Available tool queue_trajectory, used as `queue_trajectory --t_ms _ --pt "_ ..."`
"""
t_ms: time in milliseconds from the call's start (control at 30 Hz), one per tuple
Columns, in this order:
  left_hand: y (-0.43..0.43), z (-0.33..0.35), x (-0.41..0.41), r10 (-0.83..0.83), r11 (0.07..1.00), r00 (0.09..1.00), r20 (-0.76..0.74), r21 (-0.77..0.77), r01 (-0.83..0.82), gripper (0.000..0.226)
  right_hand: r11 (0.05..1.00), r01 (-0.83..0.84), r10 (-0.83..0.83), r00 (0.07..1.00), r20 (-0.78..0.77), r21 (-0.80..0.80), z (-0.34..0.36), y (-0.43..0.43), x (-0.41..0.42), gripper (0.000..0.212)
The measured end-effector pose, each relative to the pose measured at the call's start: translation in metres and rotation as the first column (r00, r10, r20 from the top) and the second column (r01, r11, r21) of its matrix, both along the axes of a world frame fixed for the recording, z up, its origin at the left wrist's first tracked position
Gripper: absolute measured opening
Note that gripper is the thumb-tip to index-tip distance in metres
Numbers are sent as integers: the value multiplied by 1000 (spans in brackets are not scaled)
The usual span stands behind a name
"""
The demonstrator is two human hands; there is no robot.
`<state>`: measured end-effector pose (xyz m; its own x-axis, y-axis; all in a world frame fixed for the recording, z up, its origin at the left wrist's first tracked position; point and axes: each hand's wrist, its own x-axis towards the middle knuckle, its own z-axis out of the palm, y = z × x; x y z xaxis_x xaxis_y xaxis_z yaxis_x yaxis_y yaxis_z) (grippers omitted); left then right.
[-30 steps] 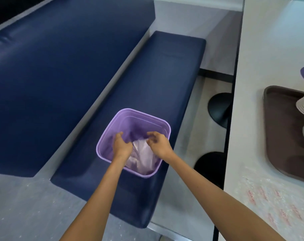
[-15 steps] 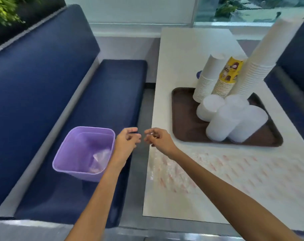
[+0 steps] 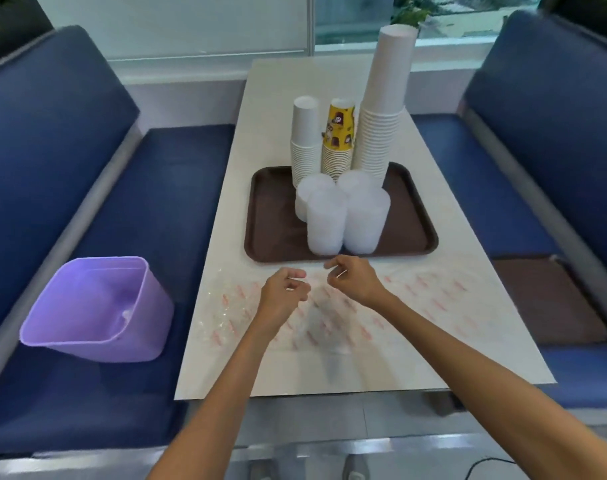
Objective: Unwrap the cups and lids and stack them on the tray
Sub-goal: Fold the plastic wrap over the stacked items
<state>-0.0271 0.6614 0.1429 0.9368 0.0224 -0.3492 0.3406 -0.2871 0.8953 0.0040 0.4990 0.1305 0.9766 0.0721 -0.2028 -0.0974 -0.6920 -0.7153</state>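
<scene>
While cups (image 3: 381, 133) fill tray (image 3: 271, 216), bin (image 3: 97, 341) holds wrapping (image 3: 126, 315).

Nothing legible — red print on wrap (image 3: 416, 299) blurred; yellow cups (image 3: 340, 133) likewise.

You face a white rectangular table (image 3: 330, 84) set between two navy padded booth benches, the left bench (image 3: 70, 140) and the right bench (image 3: 555, 116). Past the table's far end, a pale sill runs under a window (image 3: 468, 19) that lets in daylight, with green plants (image 3: 409, 11) behind the glass. A brown pad (image 3: 548, 299) lies on the right seat. Grey floor (image 3: 330, 417) shows below the table's near edge.
</scene>
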Motion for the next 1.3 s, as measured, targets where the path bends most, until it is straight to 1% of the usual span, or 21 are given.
queue_trajectory --t_ms 100,167,233,333,500,700,800,900,967,1033,1200,1300 --pt "-12 -8 -6 4 999 1000 -23 41 -3 16 987 -77 80 997 17 -145 -8 -15 -1 29" --pt "-16 -12 -10 7 998 1000 -26 55 -6 16 950 -131 141 990 15 -283 -11 -20 0 36" --pt "-17 -15 -13 14 997 999 -35 72 -11 15 901 -192 197 980 -26 -389 -14 -23 0 47" --pt "-14 -17 -17 27 996 999 -47 84 -23 15 855 -252 244 967 -77 -454 -19 -25 1 54" --pt "-5 -18 -20 33 994 999 -43 104 -28 15 853 -257 256 965 -64 -454 -20 -25 5 51" --pt "5 -15 -21 36 995 999 -32 94 -32 15 869 -235 258 966 -5 -435 -18 -22 8 31" --pt "9 -15 -23 43 995 999 -19 94 -41 14 872 -233 263 965 11 -431 -17 -24 9 25" --pt "12 -16 -24 50 994 999 -6 98 -49 14 892 -221 252 967 29 -394 -15 -24 12 19" --pt "13 -17 -24 52 993 999 0 102 -52 13 903 -221 242 970 13 -368 -13 -25 14 16" --pt "13 -17 -23 59 993 998 2 102 -58 12 909 -228 247 969 11 -349 -12 -27 17 16" --pt "11 -16 -23 60 992 998 -7 115 -59 14 919 -242 269 962 48 -311 -11 -30 19 26" --pt "12 -14 -26 78 991 997 -7 107 -76 14 907 -271 311 947 79 -323 -10 -31 19 27"
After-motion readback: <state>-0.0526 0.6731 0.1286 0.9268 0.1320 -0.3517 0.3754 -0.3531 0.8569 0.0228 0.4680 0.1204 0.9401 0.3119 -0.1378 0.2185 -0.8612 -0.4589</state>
